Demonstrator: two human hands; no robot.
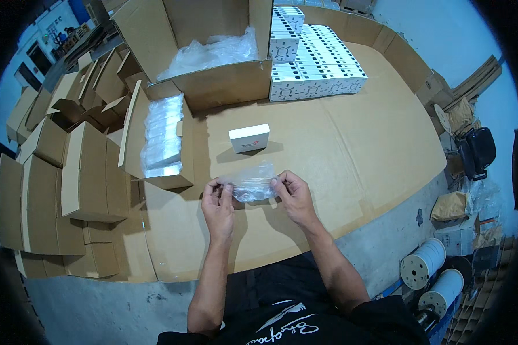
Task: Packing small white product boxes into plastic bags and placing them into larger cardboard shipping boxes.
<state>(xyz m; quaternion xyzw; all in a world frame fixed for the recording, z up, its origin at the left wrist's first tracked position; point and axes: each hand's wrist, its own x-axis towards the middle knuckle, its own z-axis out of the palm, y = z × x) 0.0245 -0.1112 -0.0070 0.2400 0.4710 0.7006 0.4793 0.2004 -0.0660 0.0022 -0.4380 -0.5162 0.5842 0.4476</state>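
Observation:
A clear plastic bag [252, 181] is stretched between my two hands, just above the cardboard-covered table [322, 155]. My left hand [217, 198] pinches its left end between thumb and fingers. At the other end my right hand [293, 192] grips the plastic the same way. Whether anything lies inside the bag I cannot tell. A small white box [249, 138] stands just beyond the bag, touched by neither hand. Left of it, an open carton [188, 150] holds a row of white boxes wrapped in clear plastic [164, 135].
A large open carton [230, 86] with loose clear bags [213, 54] stands at the back. Stacked white printed boxes [319, 60] are to its right. Folded cardboard cartons [89, 172] crowd the left. Spools [423, 263] and a black chair [476, 150] stand at the right.

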